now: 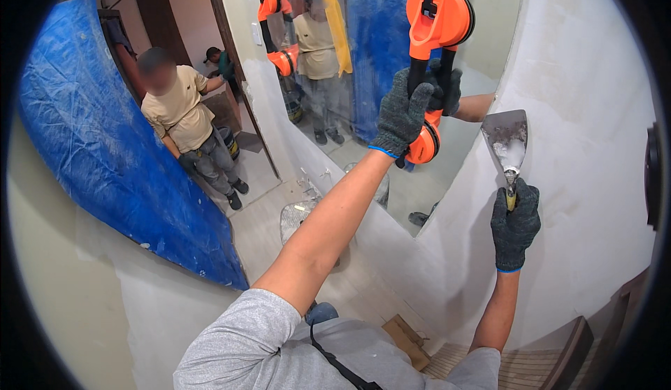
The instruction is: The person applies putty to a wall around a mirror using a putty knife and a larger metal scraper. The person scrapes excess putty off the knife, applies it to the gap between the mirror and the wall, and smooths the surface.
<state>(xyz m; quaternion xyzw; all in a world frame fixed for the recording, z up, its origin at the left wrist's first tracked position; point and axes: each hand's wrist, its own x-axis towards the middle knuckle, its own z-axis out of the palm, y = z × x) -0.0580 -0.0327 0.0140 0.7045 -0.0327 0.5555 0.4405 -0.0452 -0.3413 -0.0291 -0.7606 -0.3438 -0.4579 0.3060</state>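
Observation:
My left hand (403,114), in a dark knit glove, is closed around the black bar of an orange double suction-cup lifter (440,16). The lifter's cups sit on a large wall mirror (402,198). Gripped in my gloved right hand (516,226) is a putty knife (504,135) with a wide metal blade, smeared with white material. Its blade points up, and one corner is at the mirror's right edge; whether it goes behind the glass I cannot tell. A second orange suction lifter (285,63) is on the mirror's left part.
Blue plastic sheeting (126,131) hangs at the left. A person in a beige shirt (183,103) stands by the doorway, with another person (220,61) beyond. Whitish patched wall (580,180) borders the mirror. Below are a fan (293,219), cardboard (405,337) and wooden furniture (570,355).

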